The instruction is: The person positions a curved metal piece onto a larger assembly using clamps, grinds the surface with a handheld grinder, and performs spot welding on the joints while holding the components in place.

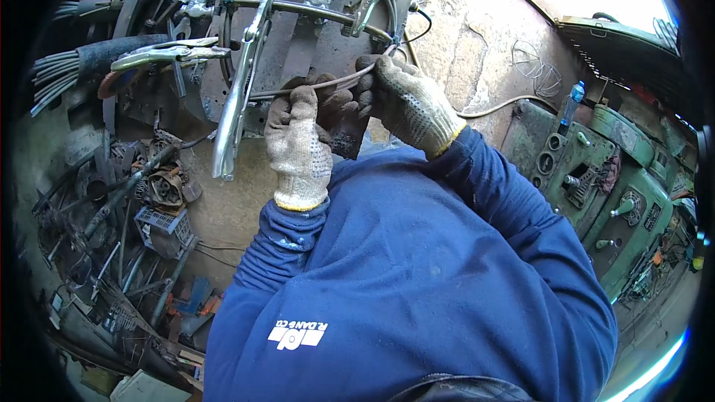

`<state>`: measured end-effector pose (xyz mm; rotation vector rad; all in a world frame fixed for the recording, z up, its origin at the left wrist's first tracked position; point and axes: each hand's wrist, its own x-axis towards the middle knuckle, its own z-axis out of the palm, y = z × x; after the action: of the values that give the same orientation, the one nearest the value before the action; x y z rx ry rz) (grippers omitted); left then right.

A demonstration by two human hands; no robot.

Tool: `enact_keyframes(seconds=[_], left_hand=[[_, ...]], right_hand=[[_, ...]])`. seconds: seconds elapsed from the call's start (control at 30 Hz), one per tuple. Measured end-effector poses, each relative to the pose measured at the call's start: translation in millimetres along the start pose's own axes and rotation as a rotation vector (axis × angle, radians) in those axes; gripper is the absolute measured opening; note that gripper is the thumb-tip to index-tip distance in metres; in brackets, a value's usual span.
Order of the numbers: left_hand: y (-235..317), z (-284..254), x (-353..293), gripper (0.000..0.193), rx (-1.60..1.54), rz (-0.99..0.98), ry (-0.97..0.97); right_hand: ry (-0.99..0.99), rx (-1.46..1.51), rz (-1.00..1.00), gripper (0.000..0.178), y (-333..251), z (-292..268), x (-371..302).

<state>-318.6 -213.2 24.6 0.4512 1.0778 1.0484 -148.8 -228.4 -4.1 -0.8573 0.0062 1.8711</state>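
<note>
While both gloved hands met just below the clamped metalwork, the right hand (417,100) pinched a thin grey-brown strand (344,80) near its tip, fingers drawn narrow; whether it was rod or cable I cannot tell. The left hand (298,141) had its fingers curled narrow on the same strand, farther to the left, with the thumb pointing up against it. The strand ran slantwise between the hands, near the lower edge of a grey metal tabletop (283,41), its left end close beside long silver locking pliers (242,97). Those pliers reached up to a curved metal bar (309,9), which a second pair of locking pliers (370,11) met near its right end. To the left lay a third pair (167,53), with a brown abrasive disc (119,82) just under its handles. A grey crate (164,231) stood among scrap on the left, a green machine (633,208) and a blue bottle (572,102) on the right.
</note>
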Motion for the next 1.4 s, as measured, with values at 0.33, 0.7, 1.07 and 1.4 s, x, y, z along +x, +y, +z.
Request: enact_keyframes(seconds=[0.33, 0.7, 1.07, 1.4], left_hand=[[-1, 3, 0, 0.03, -0.046, -0.007, 0.025], [5, 7, -2, 0.022, -0.029, -0.058, 0.102], [9, 14, 7, 0.014, -0.16, -0.118, 0.151], [17, 12, 6, 0.019, -0.109, -0.085, -0.042]], right_hand=[[-0.007, -0.013, 0.012, 0.03, -2, 0, 2], [0.022, -0.016, 0.004, 0.03, 1, 3, 5], [0.103, -0.027, -0.016, 0.025, 1, 15, 2], [0.043, -0.001, 0.033, 0.025, -1, 16, 3]])
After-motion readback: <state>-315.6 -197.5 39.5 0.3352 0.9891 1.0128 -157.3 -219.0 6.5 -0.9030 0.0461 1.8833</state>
